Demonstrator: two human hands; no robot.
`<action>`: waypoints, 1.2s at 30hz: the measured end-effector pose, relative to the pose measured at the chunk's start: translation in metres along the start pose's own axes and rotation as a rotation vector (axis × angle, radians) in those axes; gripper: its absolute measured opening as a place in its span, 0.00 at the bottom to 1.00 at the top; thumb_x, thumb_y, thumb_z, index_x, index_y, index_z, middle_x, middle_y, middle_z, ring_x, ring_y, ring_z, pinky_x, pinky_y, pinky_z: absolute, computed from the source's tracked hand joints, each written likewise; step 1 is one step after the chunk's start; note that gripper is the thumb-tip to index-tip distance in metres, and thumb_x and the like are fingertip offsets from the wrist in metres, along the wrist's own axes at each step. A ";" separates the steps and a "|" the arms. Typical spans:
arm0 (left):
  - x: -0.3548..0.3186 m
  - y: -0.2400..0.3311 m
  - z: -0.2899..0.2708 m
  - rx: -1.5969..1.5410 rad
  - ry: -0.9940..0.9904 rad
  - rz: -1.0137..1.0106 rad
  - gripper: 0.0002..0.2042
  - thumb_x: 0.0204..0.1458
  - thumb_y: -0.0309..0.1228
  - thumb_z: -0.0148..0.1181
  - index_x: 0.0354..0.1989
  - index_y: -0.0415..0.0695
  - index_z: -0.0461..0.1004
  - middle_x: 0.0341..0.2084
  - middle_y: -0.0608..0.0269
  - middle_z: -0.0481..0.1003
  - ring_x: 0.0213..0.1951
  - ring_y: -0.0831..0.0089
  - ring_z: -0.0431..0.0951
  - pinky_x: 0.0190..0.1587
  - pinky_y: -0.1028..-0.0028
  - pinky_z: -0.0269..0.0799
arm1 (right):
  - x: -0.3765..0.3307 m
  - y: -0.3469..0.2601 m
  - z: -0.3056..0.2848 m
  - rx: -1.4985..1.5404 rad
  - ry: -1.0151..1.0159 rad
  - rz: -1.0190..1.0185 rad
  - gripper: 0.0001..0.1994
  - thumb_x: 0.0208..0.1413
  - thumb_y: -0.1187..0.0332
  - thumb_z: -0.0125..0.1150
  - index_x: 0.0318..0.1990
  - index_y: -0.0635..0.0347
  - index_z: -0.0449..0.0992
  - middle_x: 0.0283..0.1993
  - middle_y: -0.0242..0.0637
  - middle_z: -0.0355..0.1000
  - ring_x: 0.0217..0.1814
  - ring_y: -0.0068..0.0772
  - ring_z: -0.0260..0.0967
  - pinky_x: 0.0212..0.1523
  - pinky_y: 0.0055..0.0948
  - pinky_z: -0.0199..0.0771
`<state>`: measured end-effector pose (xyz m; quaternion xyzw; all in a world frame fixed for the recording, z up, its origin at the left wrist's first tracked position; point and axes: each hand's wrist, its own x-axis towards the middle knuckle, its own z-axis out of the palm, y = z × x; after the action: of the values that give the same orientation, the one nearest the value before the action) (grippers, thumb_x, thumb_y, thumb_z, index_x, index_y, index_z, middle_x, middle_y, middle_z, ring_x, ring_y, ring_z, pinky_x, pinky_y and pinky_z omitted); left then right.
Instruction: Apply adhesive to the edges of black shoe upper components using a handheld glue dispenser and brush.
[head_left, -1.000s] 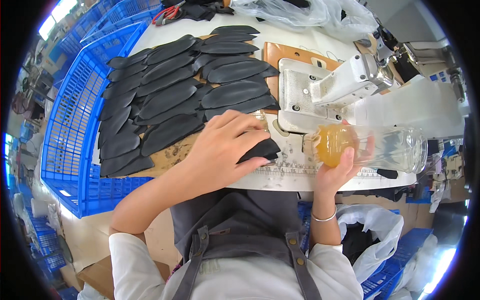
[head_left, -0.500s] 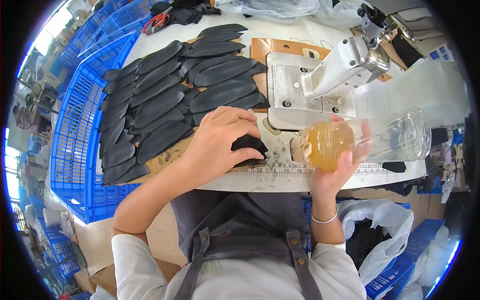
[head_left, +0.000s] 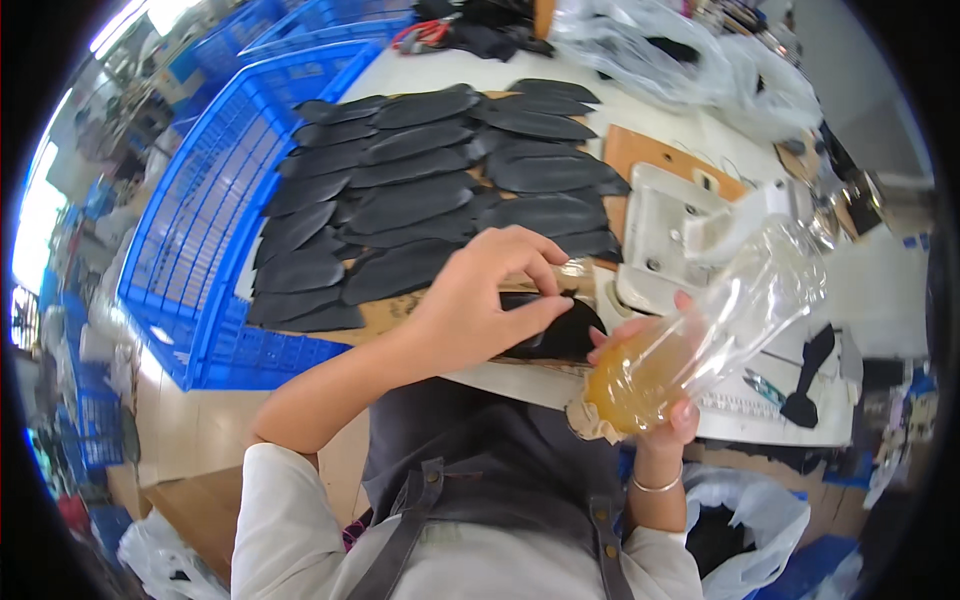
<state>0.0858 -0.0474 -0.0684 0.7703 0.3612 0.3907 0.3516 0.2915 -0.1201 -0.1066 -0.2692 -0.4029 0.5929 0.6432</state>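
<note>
Clasping the bottle [head_left: 720, 315], the right hand [head_left: 672, 430] is closed around it; since the earlier views it has been tilted more steeply, its tan tip [head_left: 593, 420] turned down and leftward. The black piece [head_left: 565, 333] is covered partly by the left hand [head_left: 485, 290] (whether pinched or merely touched cannot be told). Bottle and piece are thus judged handier to each other. Beyond, other pieces [head_left: 415, 208] are laid overlapping on the board [head_left: 388, 312].

left fingers [head_left: 535, 317] — over black piece [head_left: 568, 332] | right fingers [head_left: 684, 421] — holding tilted bottle [head_left: 705, 330]
</note>
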 end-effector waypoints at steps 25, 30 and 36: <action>0.069 -0.104 -0.088 0.708 -0.002 0.013 0.11 0.38 0.35 0.66 0.21 0.45 0.70 0.32 0.63 0.71 0.41 0.62 0.68 0.45 0.66 0.63 | 0.004 0.004 -0.002 -0.060 -0.078 -0.057 0.48 0.43 0.44 0.58 0.65 0.57 0.40 0.42 0.49 0.62 0.36 0.47 0.70 0.54 0.51 0.65; 0.065 -0.097 -0.093 0.897 0.151 0.085 0.17 0.38 0.39 0.68 0.20 0.45 0.64 0.26 0.63 0.66 0.35 0.63 0.67 0.39 0.66 0.62 | 0.003 0.001 -0.002 -0.072 -0.091 -0.057 0.48 0.43 0.43 0.57 0.65 0.58 0.40 0.42 0.49 0.62 0.36 0.46 0.70 0.54 0.51 0.65; 0.030 -0.055 -0.100 0.722 0.379 0.250 0.11 0.44 0.37 0.62 0.24 0.45 0.69 0.25 0.63 0.69 0.31 0.63 0.68 0.36 0.69 0.61 | 0.004 0.003 -0.002 -0.063 -0.065 -0.050 0.49 0.43 0.43 0.58 0.65 0.58 0.39 0.42 0.49 0.62 0.36 0.46 0.70 0.48 0.48 0.71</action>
<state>-0.0020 0.0301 -0.0585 0.7964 0.4369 0.4133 -0.0634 0.2920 -0.1154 -0.1091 -0.2596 -0.4487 0.5723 0.6354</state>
